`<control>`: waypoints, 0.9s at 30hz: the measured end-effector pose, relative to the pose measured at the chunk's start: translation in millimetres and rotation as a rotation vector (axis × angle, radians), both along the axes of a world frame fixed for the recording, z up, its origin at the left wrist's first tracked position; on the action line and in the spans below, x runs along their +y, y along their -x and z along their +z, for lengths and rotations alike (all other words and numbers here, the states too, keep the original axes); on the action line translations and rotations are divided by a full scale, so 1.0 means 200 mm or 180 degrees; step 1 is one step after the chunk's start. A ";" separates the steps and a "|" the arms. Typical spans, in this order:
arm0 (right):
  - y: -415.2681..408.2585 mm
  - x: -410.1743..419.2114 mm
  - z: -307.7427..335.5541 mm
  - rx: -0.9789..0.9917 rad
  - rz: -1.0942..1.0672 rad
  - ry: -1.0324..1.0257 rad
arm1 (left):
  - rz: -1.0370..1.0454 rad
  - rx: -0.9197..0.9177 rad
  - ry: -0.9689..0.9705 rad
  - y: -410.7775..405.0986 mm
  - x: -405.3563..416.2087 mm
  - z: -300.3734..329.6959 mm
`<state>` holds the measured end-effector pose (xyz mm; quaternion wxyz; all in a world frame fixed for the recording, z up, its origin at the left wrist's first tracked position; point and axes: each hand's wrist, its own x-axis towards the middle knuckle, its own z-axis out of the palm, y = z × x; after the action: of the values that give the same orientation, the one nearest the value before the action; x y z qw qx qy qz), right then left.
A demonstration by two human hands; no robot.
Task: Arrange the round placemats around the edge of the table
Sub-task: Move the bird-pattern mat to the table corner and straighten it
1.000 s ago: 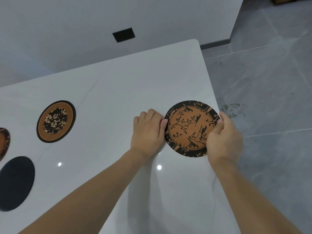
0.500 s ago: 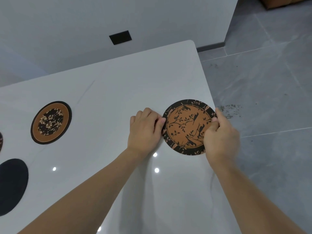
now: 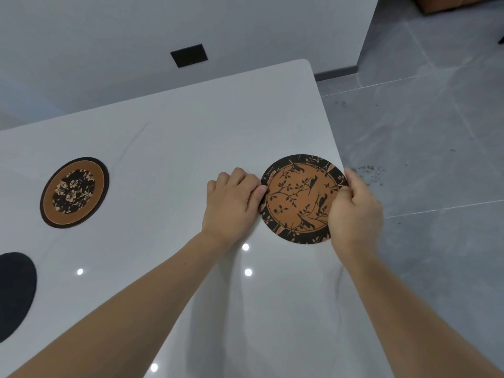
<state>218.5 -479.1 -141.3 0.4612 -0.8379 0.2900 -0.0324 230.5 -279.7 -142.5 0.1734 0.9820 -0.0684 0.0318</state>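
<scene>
Right at the table's [image 3: 191, 137] right-hand edge lies a round placemat [image 3: 297, 199], orange in the middle with dark branches and birds and a black patterned rim; its right side reaches the table edge. Both hands hold it by opposite sides. The left hand [image 3: 231, 203] is curled, fingers folded under and the thumb pressed on the mat's left rim. The right hand [image 3: 354, 211] is closed over the right rim, thumb on top, covering part of the border. Well apart to the left sits a second mat [image 3: 74, 192] with a black rim, orange ring and flowered centre, flat on the table. Nearer the left border lies a plain black mat [image 3: 15, 293], partly cut off by the frame.
</scene>
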 end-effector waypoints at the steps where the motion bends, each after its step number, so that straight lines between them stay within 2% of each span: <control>1: 0.00 -0.02 0.00 -0.0074 -0.0142 -0.0579 | 0.0009 0.0010 0.0044 0.00 0.00 0.00; 3: -0.01 -0.10 0.00 -0.0153 -0.0399 -0.1808 | 0.0066 -0.0003 0.0156 -0.01 0.00 0.00; 4: -0.02 -0.13 0.00 -0.0125 -0.0439 -0.2162 | 0.0079 -0.0018 0.0189 0.00 0.00 0.00; 6: -0.02 -0.17 -0.01 -0.0072 -0.0387 -0.2320 | 0.0075 -0.0017 0.0182 0.00 0.00 0.00; 9: -0.01 -0.13 -0.03 -0.0048 -0.0167 -0.1800 | 0.0080 -0.0010 0.0143 0.00 0.00 0.00; 14: 0.00 -0.07 -0.02 0.0057 0.0457 -0.0303 | 0.0109 -0.0051 0.0125 0.00 -0.01 0.01; 17: 0.01 -0.04 -0.02 0.0075 0.0556 0.0373 | 0.0122 -0.0080 0.0077 0.00 -0.01 0.01; 27: -0.02 0.00 -0.03 0.0101 0.0572 0.0871 | 0.0194 -0.0250 0.0137 0.00 -0.02 0.00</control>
<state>222.9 -478.7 -148.3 0.3391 -0.9159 0.2140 -0.0171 229.7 -283.8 -143.4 0.1906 0.9776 -0.0446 0.0771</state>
